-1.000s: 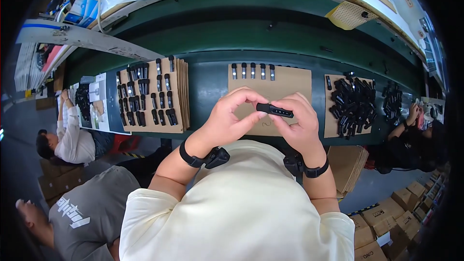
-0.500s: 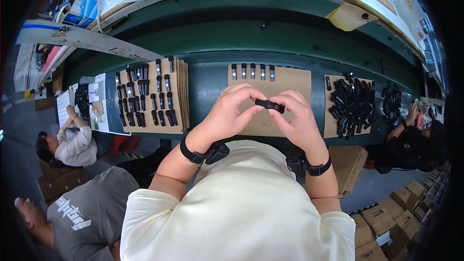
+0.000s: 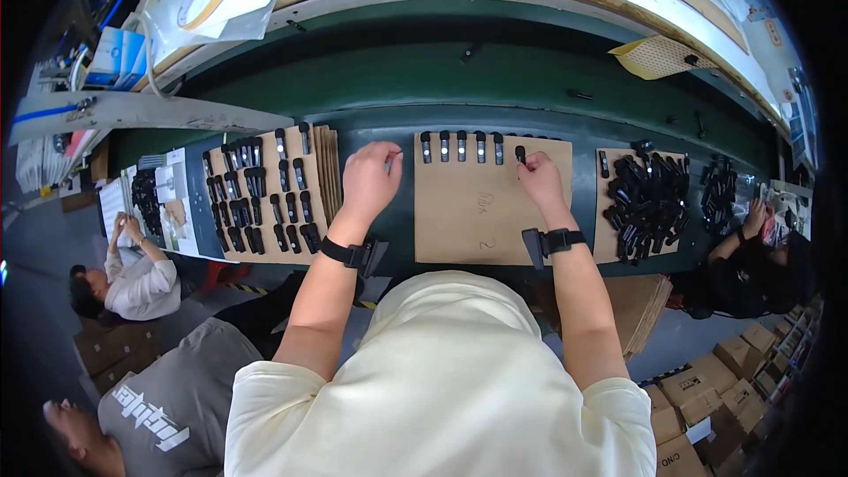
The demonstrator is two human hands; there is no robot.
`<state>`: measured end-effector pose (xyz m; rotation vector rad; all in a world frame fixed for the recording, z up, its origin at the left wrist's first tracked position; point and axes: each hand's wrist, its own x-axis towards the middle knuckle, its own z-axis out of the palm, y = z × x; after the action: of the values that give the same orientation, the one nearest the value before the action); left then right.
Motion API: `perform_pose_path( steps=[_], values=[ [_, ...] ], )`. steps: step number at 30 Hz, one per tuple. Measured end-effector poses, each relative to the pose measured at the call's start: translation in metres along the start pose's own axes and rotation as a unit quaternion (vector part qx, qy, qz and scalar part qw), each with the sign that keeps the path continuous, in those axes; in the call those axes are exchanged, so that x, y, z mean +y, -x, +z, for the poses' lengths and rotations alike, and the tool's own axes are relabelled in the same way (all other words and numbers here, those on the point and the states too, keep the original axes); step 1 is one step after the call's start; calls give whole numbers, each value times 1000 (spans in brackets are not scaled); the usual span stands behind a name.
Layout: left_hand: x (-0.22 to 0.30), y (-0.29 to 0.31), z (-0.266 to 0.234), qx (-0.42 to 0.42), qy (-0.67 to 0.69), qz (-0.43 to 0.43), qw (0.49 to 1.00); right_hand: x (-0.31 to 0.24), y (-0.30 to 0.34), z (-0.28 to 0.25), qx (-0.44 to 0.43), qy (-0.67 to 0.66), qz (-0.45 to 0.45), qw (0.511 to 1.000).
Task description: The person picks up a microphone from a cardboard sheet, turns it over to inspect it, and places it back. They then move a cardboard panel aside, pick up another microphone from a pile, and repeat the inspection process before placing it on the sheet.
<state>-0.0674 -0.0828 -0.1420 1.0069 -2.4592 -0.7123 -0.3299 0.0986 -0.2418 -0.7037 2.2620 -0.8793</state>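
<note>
Five lined-up devices: laid side by side along the far edge of the middle cardboard sheet, dark heads pointed away from the wearer; these can be counted as placed.
Held device: held just right of those five, at the far right part of the middle cardboard sheet; whether the cardboard is touched cannot be told.
Right hand: closed in a grip, with the held device pinched between thumb and fingers.
Left hand: raised over the worktop, just left of the middle cardboard sheet; the fingers are loosely curled, nothing is seen in them, and whether the grip is pressed together cannot be told.
Row progress: judged as partly formed, with a sixth piece apparently close to its place.
Loose heap: tumbled on another cardboard sheet right of the middle one; its many black pieces are judged not yet arranged.
Left stack: piled left of the middle cardboard sheet and topped with rows of similar devices, so arranging looks much further along there.
Device shells: slim and elongated, with smooth grey bodies and rounded, matt-looking black heads.
Cardboard: flat, brown and stiff-looking, with handwritten marks on the middle sheet.
Worktop surface: dark green and smooth.
</note>
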Motion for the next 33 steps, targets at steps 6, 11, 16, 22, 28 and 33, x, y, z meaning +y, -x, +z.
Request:
perform_pose_path(
  steps=[6, 11, 16, 22, 28, 33],
  values=[
    [-34, -9, 11, 0, -31, -68, 997, 2, -25, 19, 24, 76, 21, 997],
    [-50, -28, 24, -3, -19, -78, 997, 2, -32, 27, 32, 95, 18, 995],
    [-62, -67, 48, -2, 6, -96, 995, -1, -24, 26, 63, 123, -29, 990],
    [-79, -139, 88, -9, 0, -65, 998, -6, 9, -7, 77, 91, -123, 985],
    [-87, -195, 134, -33, -68, 5, 997, -16, 59, -49, 54, 55, -80, 994],
    [-128, -215, 181, 124, 13, 145, 982, -16, 86, -58, 54, 57, -63, 995]
  ],
)
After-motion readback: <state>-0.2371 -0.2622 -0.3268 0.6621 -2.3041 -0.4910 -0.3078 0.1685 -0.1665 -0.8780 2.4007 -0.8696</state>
